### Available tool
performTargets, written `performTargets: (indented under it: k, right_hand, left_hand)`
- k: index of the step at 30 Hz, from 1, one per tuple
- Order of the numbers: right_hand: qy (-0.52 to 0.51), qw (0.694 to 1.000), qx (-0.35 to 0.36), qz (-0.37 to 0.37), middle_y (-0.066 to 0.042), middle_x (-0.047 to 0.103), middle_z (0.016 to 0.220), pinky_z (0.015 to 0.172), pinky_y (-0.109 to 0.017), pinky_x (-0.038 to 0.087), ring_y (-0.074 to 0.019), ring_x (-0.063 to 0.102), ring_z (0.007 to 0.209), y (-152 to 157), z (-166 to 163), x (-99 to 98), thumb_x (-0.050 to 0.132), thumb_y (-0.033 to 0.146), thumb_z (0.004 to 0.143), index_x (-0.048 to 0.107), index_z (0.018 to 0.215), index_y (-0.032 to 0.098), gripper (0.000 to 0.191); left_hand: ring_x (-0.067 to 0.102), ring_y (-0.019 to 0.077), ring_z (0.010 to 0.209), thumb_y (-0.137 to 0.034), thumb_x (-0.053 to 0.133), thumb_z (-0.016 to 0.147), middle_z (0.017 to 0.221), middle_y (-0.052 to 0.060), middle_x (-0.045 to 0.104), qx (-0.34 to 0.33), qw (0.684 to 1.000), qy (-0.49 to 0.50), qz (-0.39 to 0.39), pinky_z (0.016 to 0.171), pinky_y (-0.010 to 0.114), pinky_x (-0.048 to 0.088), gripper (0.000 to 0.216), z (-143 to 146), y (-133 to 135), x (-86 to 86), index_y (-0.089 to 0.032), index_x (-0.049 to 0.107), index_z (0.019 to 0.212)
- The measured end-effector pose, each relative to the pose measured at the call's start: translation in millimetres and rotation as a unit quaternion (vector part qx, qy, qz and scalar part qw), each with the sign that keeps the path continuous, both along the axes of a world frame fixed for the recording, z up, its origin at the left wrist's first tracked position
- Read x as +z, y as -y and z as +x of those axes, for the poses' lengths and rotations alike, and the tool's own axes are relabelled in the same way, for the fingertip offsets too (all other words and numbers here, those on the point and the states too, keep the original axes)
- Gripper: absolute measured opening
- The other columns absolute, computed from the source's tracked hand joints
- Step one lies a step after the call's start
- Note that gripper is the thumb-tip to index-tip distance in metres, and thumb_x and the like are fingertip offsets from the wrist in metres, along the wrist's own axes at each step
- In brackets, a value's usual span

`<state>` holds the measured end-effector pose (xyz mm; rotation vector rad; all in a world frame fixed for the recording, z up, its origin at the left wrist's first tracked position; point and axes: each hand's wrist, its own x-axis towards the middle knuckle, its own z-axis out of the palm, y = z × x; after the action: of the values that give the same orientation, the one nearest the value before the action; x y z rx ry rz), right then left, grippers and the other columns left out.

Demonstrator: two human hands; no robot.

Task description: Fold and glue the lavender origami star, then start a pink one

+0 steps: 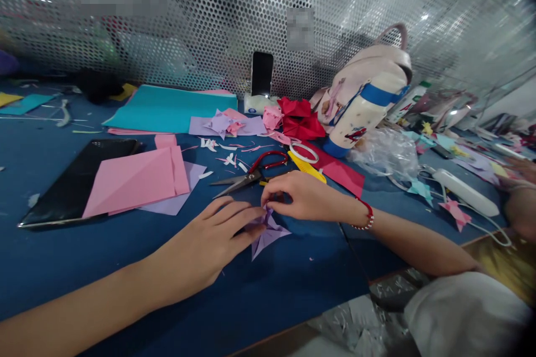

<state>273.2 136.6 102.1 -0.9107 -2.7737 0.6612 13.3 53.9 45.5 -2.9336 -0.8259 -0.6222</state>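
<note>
A purple folded-paper star (268, 236) lies on the blue table near its front edge. My left hand (224, 234) is closed on its left side, thumb and fingers pinching the paper and covering part of it. From the upper right, my right hand (293, 195) pinches one of the star's points between thumb and forefinger. A red beaded bracelet (369, 215) circles my right wrist. Just beyond my hands rest open scissors (247, 178) with red handles. Pink paper sheets (138, 181) lie to the left, partly over a black tablet-like slab (71, 178).
Behind are turquoise paper (176, 109), finished paper stars (220, 122), a red paper shape (299, 117) and an upright phone (262, 74). A white-and-blue bottle (360, 114) leans by a pale backpack (360, 64). Right are a plastic bag (383, 153), a white power strip (467, 191) and another person's arm (521, 209).
</note>
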Motion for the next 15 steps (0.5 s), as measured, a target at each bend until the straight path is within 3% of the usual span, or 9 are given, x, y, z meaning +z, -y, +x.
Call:
performTargets:
  k: [4,9,15]
  right_hand:
    - [-0.028,0.999,-0.007,-0.030,-0.002,0.085,0.098,0.078,-0.027,0.047,-0.0154,0.074,0.084,-3.6,3.2,-2.4,0.073,0.010,0.096,0.084,0.099,0.019,0.015]
    - [-0.052,0.997,-0.007,-0.052,-0.001,0.083,0.090,0.066,-0.024,0.043,-0.0113,0.065,0.071,-6.7,5.6,-5.4,0.072,0.010,0.096,0.086,0.098,0.018,0.016]
    - [-0.073,0.995,0.008,-0.069,0.000,0.081,0.086,0.067,-0.024,0.041,-0.0104,0.061,0.068,-9.6,5.6,-7.6,0.069,0.013,0.099,0.083,0.093,0.017,0.015]
  left_hand:
    - [0.053,0.0246,0.147,0.001,0.056,0.076,0.159,0.001,0.065,0.012,1.000,-0.016,-0.018,0.133,0.040,0.022,0.077,-0.4,3.2,1.7,-0.026,0.063,0.147]
    - [0.054,0.0216,0.148,-0.003,0.056,0.088,0.162,-0.001,0.065,-0.004,1.000,-0.001,-0.006,0.137,0.035,0.011,0.065,-2.0,1.6,-2.3,-0.026,0.063,0.148]
    - [0.054,0.0199,0.151,-0.007,0.055,0.095,0.166,-0.001,0.063,-0.014,1.000,0.005,-0.008,0.139,0.031,0.002,0.058,-3.0,0.2,-3.8,-0.024,0.064,0.150]
